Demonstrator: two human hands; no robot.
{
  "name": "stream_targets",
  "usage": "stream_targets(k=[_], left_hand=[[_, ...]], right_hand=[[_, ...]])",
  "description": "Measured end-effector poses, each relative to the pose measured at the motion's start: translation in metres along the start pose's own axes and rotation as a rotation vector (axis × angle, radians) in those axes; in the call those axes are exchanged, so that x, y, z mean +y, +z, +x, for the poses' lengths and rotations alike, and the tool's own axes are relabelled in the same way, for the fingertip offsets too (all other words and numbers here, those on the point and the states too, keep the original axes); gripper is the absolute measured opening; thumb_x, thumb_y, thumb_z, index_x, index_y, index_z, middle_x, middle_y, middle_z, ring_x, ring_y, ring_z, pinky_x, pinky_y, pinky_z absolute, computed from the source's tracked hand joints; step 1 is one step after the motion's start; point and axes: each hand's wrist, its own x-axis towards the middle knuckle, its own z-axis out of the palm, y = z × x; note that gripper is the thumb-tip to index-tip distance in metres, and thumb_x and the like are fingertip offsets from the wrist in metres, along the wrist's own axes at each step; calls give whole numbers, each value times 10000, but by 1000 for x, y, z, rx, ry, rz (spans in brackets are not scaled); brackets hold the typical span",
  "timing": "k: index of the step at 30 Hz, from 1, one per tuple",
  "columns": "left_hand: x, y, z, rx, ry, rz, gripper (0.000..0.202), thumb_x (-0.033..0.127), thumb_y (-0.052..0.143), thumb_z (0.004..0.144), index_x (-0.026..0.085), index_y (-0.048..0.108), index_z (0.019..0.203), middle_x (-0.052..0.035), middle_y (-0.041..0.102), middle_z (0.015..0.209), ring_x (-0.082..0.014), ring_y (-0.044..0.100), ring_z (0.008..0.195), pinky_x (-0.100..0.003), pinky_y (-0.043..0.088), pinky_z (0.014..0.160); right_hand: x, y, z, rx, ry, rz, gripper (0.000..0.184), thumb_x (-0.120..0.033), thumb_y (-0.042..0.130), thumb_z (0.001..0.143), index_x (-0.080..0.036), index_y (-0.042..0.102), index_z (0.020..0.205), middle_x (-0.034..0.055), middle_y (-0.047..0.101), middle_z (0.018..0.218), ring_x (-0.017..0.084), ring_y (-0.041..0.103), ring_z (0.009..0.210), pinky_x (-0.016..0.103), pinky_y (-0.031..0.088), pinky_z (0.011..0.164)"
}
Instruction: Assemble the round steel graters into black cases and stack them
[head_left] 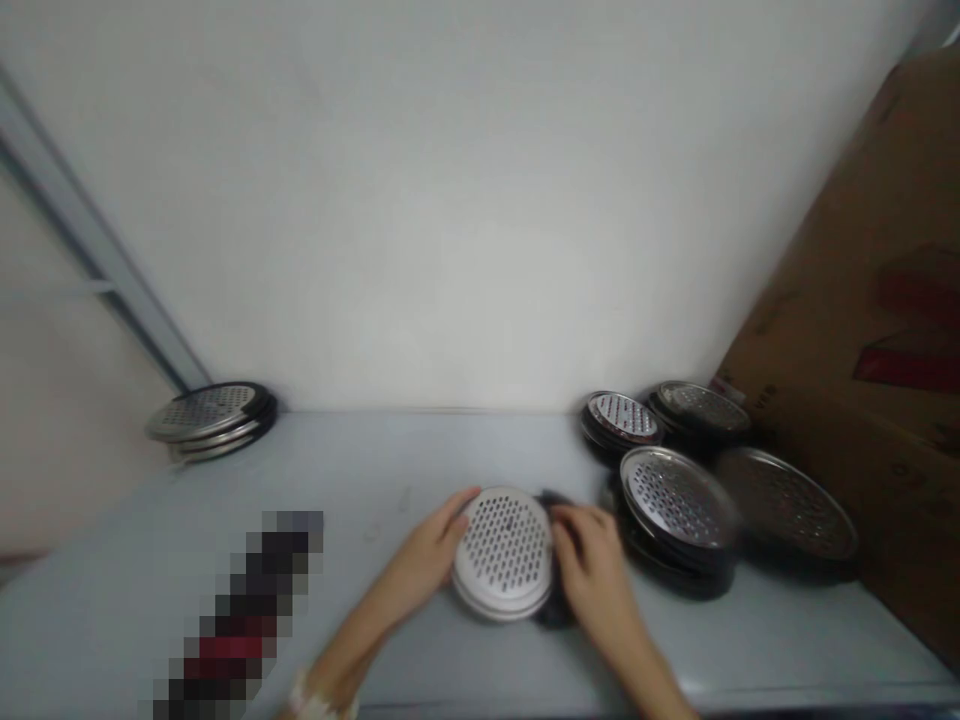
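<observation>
A round perforated metal disc (504, 552) lies on the grey table (375, 480) in front of me, over a black round part (556, 610) that shows at its right edge. My left hand (429, 555) grips the disc's left rim with curled fingers. My right hand (592, 565) holds the right rim, its fingers closed over the black part.
Stacks of similar perforated discs in black rims (679, 495) stand at the right, beside a large cardboard box (862, 330). Another stack (210, 415) sits at the far left by the wall. A pixelated patch (240, 610) covers the near left of the table.
</observation>
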Motion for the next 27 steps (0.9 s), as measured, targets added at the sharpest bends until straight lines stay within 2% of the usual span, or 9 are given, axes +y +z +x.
stream_targets(k=[4, 7, 9, 12, 17, 22, 25, 27], left_hand=[[0, -1, 2, 57, 98, 190, 444, 436, 629, 869, 232, 719, 1252, -99, 775, 979, -307, 689, 1000, -369, 556, 799], [2, 1, 5, 61, 160, 389, 482, 403, 616, 867, 181, 696, 1287, -148, 739, 1168, -328, 647, 1144, -428, 496, 993], [4, 1, 7, 49, 171, 519, 535, 402, 602, 872, 141, 661, 1335, -181, 699, 1239, -339, 632, 1173, -448, 454, 1051], [7, 3, 8, 11, 181, 620, 559, 416, 564, 904, 136, 623, 1384, -185, 677, 1232, -333, 643, 1146, -431, 455, 1044], [8, 15, 9, -40, 204, 679, 560, 384, 555, 918, 145, 588, 1423, -162, 656, 1177, -311, 647, 1112, -396, 457, 1032], [9, 31, 9, -58, 197, 750, 538, 343, 517, 943, 180, 556, 1454, -149, 628, 1207, -293, 656, 1092, -368, 462, 1013], [12, 25, 7, -93, 226, 758, 515, 376, 491, 968, 199, 560, 1447, -146, 630, 1239, -295, 669, 1089, -365, 473, 1000], [14, 8, 8, -81, 255, 801, 460, 382, 474, 986, 223, 593, 1401, -126, 648, 1252, -282, 661, 1122, -356, 466, 1018]], right_hand=[[4, 13, -5, -17, -45, -8, 256, -288, 525, 949, -210, 683, 1134, 115, 674, 1183, 295, 581, 1163, 495, 445, 1077], [7, 21, -9, -2, -43, -40, 304, -285, 549, 937, -203, 662, 1206, 134, 607, 1314, 309, 534, 1261, 505, 428, 1111], [9, 26, -13, 6, -42, -33, 367, -278, 520, 955, -199, 621, 1299, 138, 562, 1396, 303, 498, 1325, 503, 405, 1146], [13, 31, -16, -11, -38, 25, 424, -244, 456, 980, -187, 549, 1389, 133, 551, 1426, 273, 497, 1349, 487, 375, 1186], [19, 34, -18, -19, -23, 102, 454, -193, 384, 977, -166, 525, 1408, 133, 541, 1443, 242, 493, 1366, 463, 350, 1213], [14, 32, -17, -3, 7, 103, 426, -246, 434, 988, -192, 560, 1391, 124, 548, 1437, 255, 514, 1344, 467, 375, 1198], [10, 32, -16, 7, -28, 64, 409, -241, 478, 960, -193, 600, 1348, 132, 564, 1406, 278, 534, 1317, 487, 386, 1186], [8, 33, -15, 11, -33, 45, 399, -249, 481, 962, -190, 610, 1334, 136, 562, 1401, 284, 535, 1315, 489, 391, 1180]])
